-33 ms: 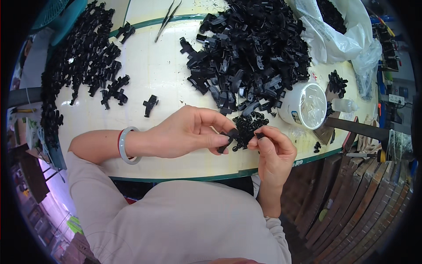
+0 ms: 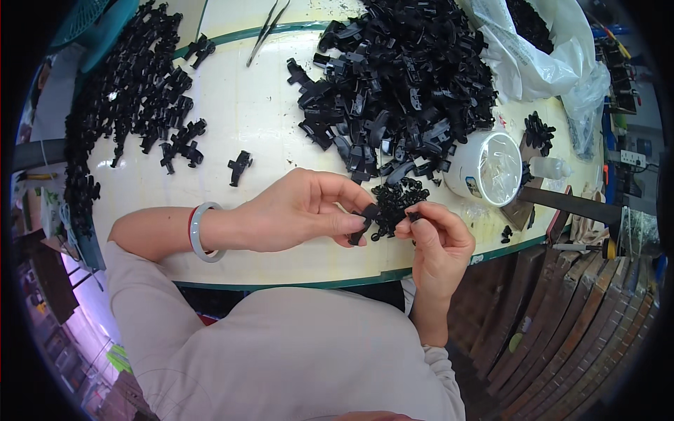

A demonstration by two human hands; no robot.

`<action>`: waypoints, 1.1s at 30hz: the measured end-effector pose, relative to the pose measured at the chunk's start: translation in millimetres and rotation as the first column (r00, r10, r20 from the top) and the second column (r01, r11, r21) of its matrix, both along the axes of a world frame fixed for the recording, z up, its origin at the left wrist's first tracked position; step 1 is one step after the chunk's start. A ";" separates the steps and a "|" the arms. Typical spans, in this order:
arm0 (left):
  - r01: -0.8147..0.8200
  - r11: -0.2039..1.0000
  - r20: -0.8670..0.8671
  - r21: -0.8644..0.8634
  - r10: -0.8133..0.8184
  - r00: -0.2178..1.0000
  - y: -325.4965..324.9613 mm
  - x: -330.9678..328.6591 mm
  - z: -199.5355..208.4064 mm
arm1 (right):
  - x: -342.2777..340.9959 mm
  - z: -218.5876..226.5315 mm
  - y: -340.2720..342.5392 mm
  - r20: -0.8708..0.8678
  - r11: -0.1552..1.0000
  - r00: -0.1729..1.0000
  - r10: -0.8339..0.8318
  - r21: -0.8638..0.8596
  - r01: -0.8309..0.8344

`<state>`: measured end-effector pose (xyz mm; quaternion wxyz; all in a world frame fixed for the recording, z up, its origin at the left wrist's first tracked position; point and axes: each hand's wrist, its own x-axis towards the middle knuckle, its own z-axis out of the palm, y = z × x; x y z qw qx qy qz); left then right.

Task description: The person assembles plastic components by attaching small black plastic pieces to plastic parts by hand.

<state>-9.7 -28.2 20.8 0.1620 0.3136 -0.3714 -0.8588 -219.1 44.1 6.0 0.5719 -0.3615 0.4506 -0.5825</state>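
Observation:
Between the thumb and fingers of my left hand [image 2: 316,214] is a black plastic clip-like part [image 2: 363,223], held tilted near the table's front edge. My right hand [image 2: 439,242] pinches a small black piece [image 2: 413,217] at its fingertips, a short way to the right of that part. Its exact shape is too small to make out. Just behind both hands lies a little heap of small black ring-shaped pieces [image 2: 400,200]. A large pile of black plastic parts [image 2: 407,84] rises beyond it. One black assembled part [image 2: 240,168] lies alone left of my left hand.
Many black parts [image 2: 133,91] cover the table's left side. Tweezers [image 2: 267,31] lie at the back. To the right are a white tub [image 2: 474,168], a small clear bottle [image 2: 551,168], a metal bar [image 2: 576,205] and a white plastic bag [image 2: 519,63].

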 end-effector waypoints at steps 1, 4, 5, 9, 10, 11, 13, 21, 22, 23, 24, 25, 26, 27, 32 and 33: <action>-0.011 0.996 -0.024 0.091 0.013 1.000 1.2 -1.2 -0.6 | 2.0 1.6 1.0 -0.142 1.000 0.990 -0.023 -0.022 0.020; -0.013 0.996 -0.006 0.087 0.014 1.000 3.6 -0.3 -6.3 | 6.0 5.9 1.4 -0.317 0.990 0.940 -0.123 -0.102 0.096; -0.001 0.996 -0.030 0.087 0.004 1.000 5.0 -0.4 -9.4 | 1.5 8.7 -0.6 -0.339 0.989 0.931 -0.132 -0.105 0.103; -0.040 0.994 0.002 0.104 0.040 0.999 9.3 -0.9 -14.3 | -22.8 25.3 -17.6 -0.777 0.776 0.082 -0.624 -0.629 -0.051; -0.043 0.993 -0.001 0.107 0.043 0.999 9.0 -1.4 -15.4 | -32.9 31.7 -24.8 -0.781 0.780 -0.048 -0.622 -0.613 -0.127; -0.051 0.993 0.000 0.108 0.051 0.999 9.0 -1.2 -15.6 | -41.8 36.4 -30.6 -0.767 0.784 -0.171 -0.618 -0.587 -0.201; -0.030 0.993 -0.016 0.116 0.032 0.999 7.2 -2.2 -16.0 | -51.3 38.8 -37.3 -0.773 0.798 -0.206 -0.600 -0.565 -0.209; -0.039 0.991 0.008 0.125 0.038 0.999 4.0 -3.5 -17.3 | -58.9 36.3 -48.0 -0.790 0.836 -0.295 -0.537 -0.454 -0.306; -0.034 0.991 -0.009 0.127 0.035 0.999 3.5 -4.2 -17.3 | -59.2 38.9 -46.6 -0.801 0.846 -0.297 -0.519 -0.435 -0.307; -0.032 0.991 -0.024 0.128 0.036 0.999 3.3 -4.3 -18.0 | -57.8 41.5 -45.6 -0.808 0.848 -0.286 -0.515 -0.430 -0.310; -0.031 0.991 -0.026 0.126 0.034 0.999 3.5 -3.9 -19.3 | -57.8 43.6 -43.9 -0.812 0.848 -0.279 -0.513 -0.427 -0.315; -0.045 0.991 -0.013 0.129 0.047 0.999 4.4 -3.1 -19.4 | -56.9 44.9 -42.2 -0.815 0.847 -0.272 -0.511 -0.424 -0.320; -0.052 0.989 -0.041 0.142 0.058 0.997 4.6 -3.3 -19.8 | -53.5 45.0 -40.2 -0.821 0.829 -0.201 -0.534 -0.463 -0.314; -0.059 0.986 -0.068 0.154 0.070 0.995 4.7 -3.1 -19.9 | -47.0 46.1 -37.1 -0.823 0.827 -0.189 -0.536 -0.465 -0.316; -0.071 0.988 -0.092 0.136 0.084 0.992 5.8 -1.2 -22.3 | 0.8 31.1 -22.2 -0.780 0.882 0.558 -0.284 -0.441 -0.168; -0.072 0.989 -0.105 0.131 0.087 0.991 6.7 -1.0 -22.7 | 9.4 25.0 -20.3 -0.743 0.898 0.629 -0.228 -0.410 -0.158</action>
